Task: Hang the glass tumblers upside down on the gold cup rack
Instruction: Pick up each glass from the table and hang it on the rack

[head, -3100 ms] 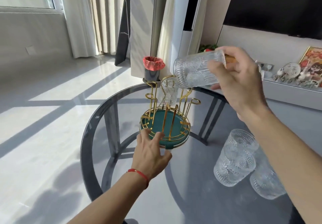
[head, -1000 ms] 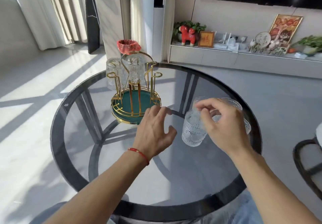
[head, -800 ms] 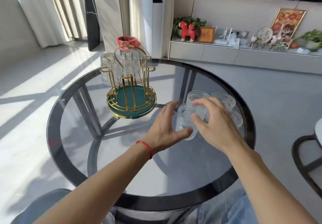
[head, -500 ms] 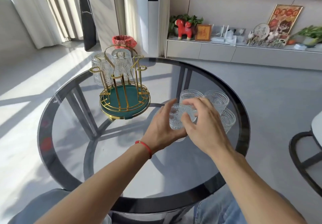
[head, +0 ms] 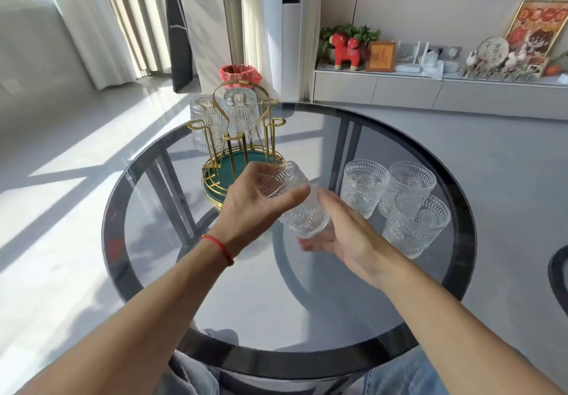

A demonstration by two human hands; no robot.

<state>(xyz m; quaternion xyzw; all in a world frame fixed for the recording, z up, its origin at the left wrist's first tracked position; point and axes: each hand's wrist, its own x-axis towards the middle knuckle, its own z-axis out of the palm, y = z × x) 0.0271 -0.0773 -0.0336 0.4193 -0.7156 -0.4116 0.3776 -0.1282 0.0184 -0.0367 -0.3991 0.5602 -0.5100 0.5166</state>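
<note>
Left hand (head: 252, 207) gripping tilted tumbler (head: 296, 207), right hand (head: 347, 235) open beneath, no legible writing

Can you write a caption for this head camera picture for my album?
Left hand tips a glass tumbler over the table, near the gold rack.

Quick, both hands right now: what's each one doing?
Left hand: closed on the tilted glass tumbler.
Right hand: open, fingers spread beside and under that tumbler's base, not gripping.
</note>
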